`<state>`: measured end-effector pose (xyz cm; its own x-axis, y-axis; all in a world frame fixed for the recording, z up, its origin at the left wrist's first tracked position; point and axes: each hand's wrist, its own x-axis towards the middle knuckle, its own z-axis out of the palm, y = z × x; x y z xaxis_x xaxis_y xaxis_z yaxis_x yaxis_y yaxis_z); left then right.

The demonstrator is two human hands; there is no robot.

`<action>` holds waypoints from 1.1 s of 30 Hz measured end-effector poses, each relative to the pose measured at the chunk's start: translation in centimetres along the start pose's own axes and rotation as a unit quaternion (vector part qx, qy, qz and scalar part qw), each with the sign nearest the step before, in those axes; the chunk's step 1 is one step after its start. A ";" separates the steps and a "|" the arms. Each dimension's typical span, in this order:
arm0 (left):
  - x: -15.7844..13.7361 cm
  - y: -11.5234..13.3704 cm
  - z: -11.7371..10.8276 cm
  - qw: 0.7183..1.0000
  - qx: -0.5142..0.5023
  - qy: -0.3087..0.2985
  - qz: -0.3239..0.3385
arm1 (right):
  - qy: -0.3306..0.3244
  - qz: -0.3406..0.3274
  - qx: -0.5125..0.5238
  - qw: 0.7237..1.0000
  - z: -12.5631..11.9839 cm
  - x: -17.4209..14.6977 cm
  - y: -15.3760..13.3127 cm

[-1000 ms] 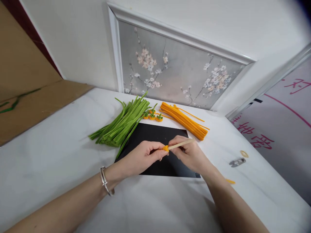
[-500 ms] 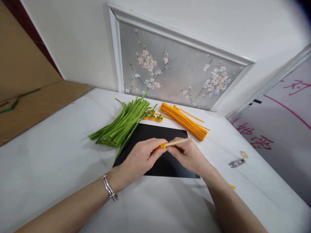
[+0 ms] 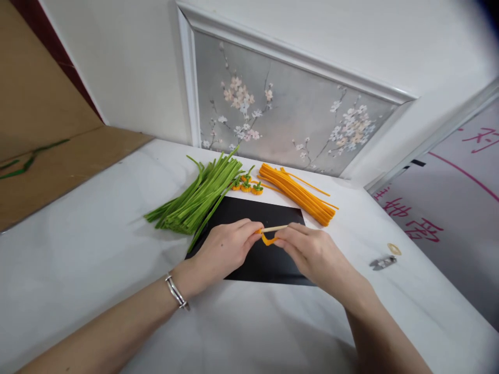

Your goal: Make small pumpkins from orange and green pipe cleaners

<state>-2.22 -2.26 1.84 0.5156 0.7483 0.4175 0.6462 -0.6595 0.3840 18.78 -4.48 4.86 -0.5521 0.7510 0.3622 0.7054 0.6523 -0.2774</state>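
My left hand [image 3: 230,244] pinches a thin pale wooden stick [image 3: 275,228] over the black sheet, its fingers closed around one end. An orange pipe cleaner [image 3: 268,241] loops down in a short curve between both hands. Some of its orange fuzz shows at the left fingertips; how it sits round the stick there is hidden. The loop's other end is gripped by the thumb and fingers of my right hand [image 3: 310,249]. The stick's right end reaches those fingers, and I cannot tell whether they press on it. Below lies the black sheet [image 3: 268,267].
Green pipe cleaners [image 3: 198,197] lie bundled at the left, overlapping the sheet. Orange pipe cleaners [image 3: 296,193] form a bundle at the back right. Several small orange-and-green pieces [image 3: 257,188] sit between them. Snips [image 3: 382,263] and a pale ring [image 3: 394,249] rest at the right.
My right hand has shifted outward, and a loop of orange pipe cleaner now spans the gap between the hands. Less of the stick shows. The orange scrap near my right forearm is no longer visible.
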 end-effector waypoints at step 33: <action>-1.0 2.1 -0.1 0.993 -0.017 0.039 0.114 | -0.151 0.129 0.219 0.955 0.3 0.5 2.9</action>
<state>-1.46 -4.39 2.32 0.6000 0.5726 0.5587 0.4974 -0.8140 0.3001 20.39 -2.17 4.03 -0.5339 0.8452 -0.0234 0.6188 0.3717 -0.6921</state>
